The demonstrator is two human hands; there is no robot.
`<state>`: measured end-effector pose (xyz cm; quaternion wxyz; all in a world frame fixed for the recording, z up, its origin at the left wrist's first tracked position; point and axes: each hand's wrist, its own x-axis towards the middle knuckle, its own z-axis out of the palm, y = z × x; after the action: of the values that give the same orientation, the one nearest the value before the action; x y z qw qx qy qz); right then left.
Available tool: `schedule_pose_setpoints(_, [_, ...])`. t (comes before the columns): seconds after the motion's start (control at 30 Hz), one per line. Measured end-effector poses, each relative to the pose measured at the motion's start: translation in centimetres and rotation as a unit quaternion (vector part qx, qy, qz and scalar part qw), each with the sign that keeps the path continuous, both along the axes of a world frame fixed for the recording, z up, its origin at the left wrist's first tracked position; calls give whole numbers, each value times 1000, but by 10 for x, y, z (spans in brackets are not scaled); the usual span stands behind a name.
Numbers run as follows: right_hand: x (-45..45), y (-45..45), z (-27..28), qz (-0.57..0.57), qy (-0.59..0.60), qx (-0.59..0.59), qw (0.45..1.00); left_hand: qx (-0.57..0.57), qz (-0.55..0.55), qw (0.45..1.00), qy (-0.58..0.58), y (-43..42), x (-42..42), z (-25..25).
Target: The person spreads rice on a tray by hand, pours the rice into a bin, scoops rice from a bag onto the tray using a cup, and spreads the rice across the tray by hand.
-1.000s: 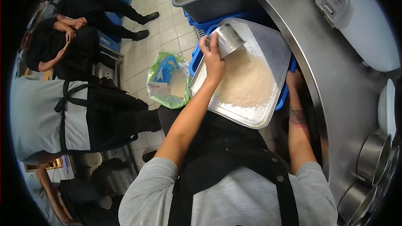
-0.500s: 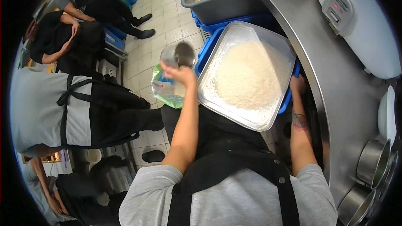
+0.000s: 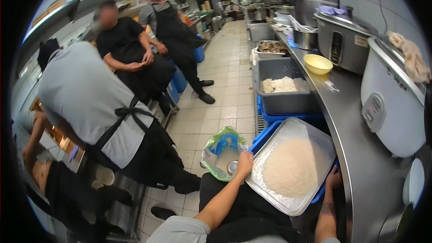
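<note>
A rectangular metal tray holds a mound of pale, rice-like grain and sits tilted on a blue crate. My left hand is closed on the tray's left edge. On the opposite side my right hand is curled at the crate's right rim, beside the tray; part of its fingers is hidden. Left of the tray stands an open green-and-white plastic bag with blue inside and pale contents. A small metal cup lies in that bag, near my left hand and apart from it.
A steel counter runs along my right, bearing a white rice cooker and a yellow bowl. Beyond the crate stands a grey tub with white food. Several people are on the left, the nearest in a grey shirt. Tiled floor stretches ahead.
My left hand has let go of the metal cup, which now lies in the bag, and has moved right onto the tray's edge. My view has tilted up along the aisle.
</note>
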<state>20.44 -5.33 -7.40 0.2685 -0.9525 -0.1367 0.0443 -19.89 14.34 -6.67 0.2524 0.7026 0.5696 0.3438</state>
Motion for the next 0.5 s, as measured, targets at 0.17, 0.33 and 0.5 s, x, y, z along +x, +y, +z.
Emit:
schedule_pose_setpoints(0.17, [-12, -2, -45, 44, -77, -54, 995, 79, -54, 990, 104, -16, 9, -1])
schedule_pose_setpoints(0.33, [-45, -4, -20, 26, 14, -73, 997, 89, -55, 987, 118, -18, 11, -3])
schedule_pose_setpoints(0.5, [-33, 10, 3, 14, 3, -123, 992, 60, -49, 959, 271, -58, 23, 4])
